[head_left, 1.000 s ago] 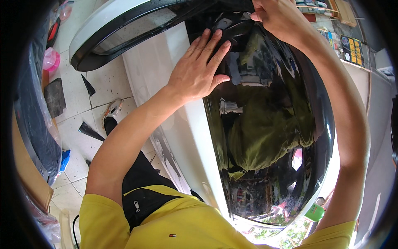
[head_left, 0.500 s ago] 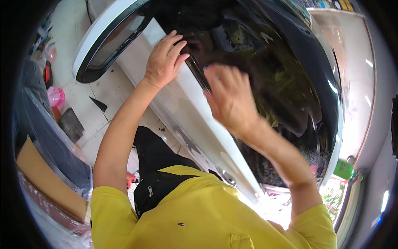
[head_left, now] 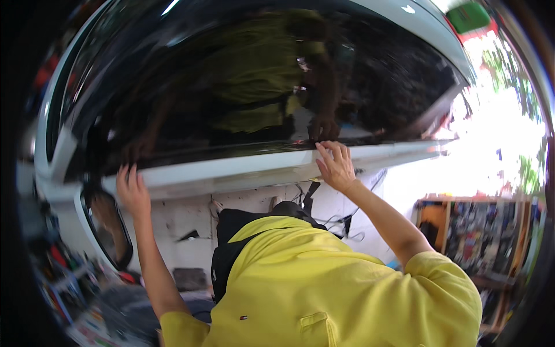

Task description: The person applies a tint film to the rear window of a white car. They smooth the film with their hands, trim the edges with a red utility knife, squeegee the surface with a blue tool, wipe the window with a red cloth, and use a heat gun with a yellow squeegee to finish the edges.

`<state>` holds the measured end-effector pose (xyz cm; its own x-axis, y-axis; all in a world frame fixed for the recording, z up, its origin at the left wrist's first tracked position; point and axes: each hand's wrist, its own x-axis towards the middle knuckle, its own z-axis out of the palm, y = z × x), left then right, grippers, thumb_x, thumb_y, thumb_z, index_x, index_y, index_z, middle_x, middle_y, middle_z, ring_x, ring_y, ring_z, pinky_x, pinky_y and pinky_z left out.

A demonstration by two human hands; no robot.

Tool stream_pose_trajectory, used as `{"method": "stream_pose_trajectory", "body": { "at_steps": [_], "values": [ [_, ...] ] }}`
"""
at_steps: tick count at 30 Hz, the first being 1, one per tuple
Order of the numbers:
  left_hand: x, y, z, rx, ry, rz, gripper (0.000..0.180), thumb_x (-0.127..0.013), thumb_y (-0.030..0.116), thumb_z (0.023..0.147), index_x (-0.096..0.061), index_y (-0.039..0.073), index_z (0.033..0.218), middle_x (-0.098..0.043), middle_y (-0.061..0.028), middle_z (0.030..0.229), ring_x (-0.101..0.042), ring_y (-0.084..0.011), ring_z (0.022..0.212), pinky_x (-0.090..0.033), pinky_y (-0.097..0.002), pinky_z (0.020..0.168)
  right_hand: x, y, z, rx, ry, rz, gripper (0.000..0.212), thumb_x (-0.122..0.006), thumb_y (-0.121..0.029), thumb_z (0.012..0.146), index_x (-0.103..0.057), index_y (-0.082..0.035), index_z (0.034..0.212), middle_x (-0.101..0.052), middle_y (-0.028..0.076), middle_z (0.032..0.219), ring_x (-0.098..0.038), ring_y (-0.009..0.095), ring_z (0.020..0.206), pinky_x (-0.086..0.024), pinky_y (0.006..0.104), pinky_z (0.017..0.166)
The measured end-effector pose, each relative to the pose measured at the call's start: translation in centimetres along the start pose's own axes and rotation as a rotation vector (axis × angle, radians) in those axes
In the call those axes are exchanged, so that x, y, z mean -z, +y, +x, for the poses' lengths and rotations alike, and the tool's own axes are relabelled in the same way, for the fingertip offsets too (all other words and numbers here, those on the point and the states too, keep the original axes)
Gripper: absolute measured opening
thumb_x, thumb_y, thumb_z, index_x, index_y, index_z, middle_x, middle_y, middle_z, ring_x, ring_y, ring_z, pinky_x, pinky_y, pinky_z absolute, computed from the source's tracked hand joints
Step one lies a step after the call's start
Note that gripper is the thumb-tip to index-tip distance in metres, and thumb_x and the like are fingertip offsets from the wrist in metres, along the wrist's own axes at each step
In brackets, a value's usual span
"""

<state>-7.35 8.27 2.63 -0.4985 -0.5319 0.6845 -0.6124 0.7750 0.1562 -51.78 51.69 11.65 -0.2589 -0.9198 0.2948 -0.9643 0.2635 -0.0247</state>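
A white car door [head_left: 231, 176] with a large dark window [head_left: 243, 75] spans the view in front of me. Along the foot of the glass runs a black trim strip [head_left: 243, 152]. My left hand [head_left: 134, 194] rests at the left part of this edge, fingers extended towards the strip, close to the side mirror [head_left: 105, 228]. Farther right, my right hand [head_left: 336, 168] lays its fingertips on the strip, with the thumb apart lower on the white panel. Neither hand shows anything held. The glass reflects my arms and yellow shirt.
Dark scraps [head_left: 188, 235] and thin black strips [head_left: 310, 196] lie on the pale floor below the door. A wooden shelf [head_left: 442, 222] with many small items stands at right. A green container [head_left: 467, 17] is at the far right, near bright foliage.
My view has turned, so the car now lies across the front. My right hand, blurred over the glass before, is now at the trim farther right. My left hand remains by the mirror end.
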Motion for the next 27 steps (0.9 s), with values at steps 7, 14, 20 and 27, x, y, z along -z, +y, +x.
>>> {"method": "stream_pose_trajectory", "body": {
  "at_steps": [7, 14, 20, 27],
  "values": [
    [-0.2, -0.8, -0.6, -0.063, -0.114, 0.067, 0.035, -0.066, 0.015, 0.109, -0.068, 0.005, 0.142, -0.063, -0.0222, 0.147, -0.061, -0.042, 0.138, -0.05, -0.0512, 0.115, 1.5, 8.6, -6.4, -0.385, 0.245, -0.093, 0.054, -0.079, -0.022, 0.094, -0.062, -0.008, 0.144, -0.059, 0.013, 0.143, -0.053, 0.036, 0.139, -0.043, 0.0511, 0.116],
    [1.2, -0.1, -0.1, -0.044, -0.292, 0.1, 0.037, -0.058, 0.019, 0.114, -0.063, 0.001, 0.146, -0.059, -0.0275, 0.149, -0.058, -0.0444, 0.14, -0.048, -0.0525, 0.118, 1.0, 11.7, -8.7, -0.494, 0.355, -0.047, 0.051, -0.079, -0.027, 0.093, -0.066, -0.008, 0.138, -0.06, 0.011, 0.142, -0.055, 0.034, 0.138, -0.041, 0.0499, 0.117],
    [2.6, 5.5, 5.1, 0.157, -0.353, 0.098, 0.032, -0.057, 0.017, 0.114, -0.066, 0.001, 0.14, -0.06, -0.0254, 0.147, -0.056, -0.0441, 0.139, -0.045, -0.0524, 0.118, 7.9, 11.8, -3.0, -0.487, 0.624, -0.055, 0.04, -0.082, -0.021, 0.089, -0.073, -0.005, 0.125, -0.068, 0.013, 0.126, -0.064, 0.034, 0.122, -0.044, 0.0483, 0.108],
    [4.0, 17.9, 16.0, -0.33, 0.045, -0.05, 0.031, -0.061, 0.011, 0.111, -0.066, 0.002, 0.14, -0.054, -0.0237, 0.154, -0.053, -0.0456, 0.142, -0.042, -0.0589, 0.117, 27.3, 24.1, 9.6, -0.38, 1.123, -0.163, 0.023, -0.075, -0.005, 0.09, -0.072, -0.003, 0.113, -0.071, 0.015, 0.116, -0.067, 0.036, 0.113, -0.049, 0.0459, 0.097]
  ]
}}
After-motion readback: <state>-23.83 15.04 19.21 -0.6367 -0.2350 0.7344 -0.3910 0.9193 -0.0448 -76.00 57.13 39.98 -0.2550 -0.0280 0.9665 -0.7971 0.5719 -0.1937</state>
